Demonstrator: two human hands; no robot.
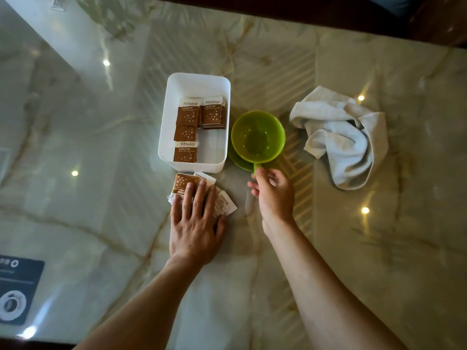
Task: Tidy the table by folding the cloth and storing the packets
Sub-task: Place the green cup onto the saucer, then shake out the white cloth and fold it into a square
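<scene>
A white plastic box (197, 82) stands mid-table with several brown-and-white packets (186, 116) lying in it. Just in front of the box, more loose packets (180, 183) lie on the marble, and my left hand (195, 223) rests flat on them with fingers spread. My right hand (271, 192) pinches the handle of a green cup (257, 136), which sits on a green saucer to the right of the box. A crumpled pale grey cloth (341, 137) lies unfolded on the table further right, apart from both hands.
The glossy marble table (101, 198) reflects ceiling lights. A dark card with a printed cup picture (15, 291) lies at the near left edge. A dark wooden edge (328, 13) runs along the far side.
</scene>
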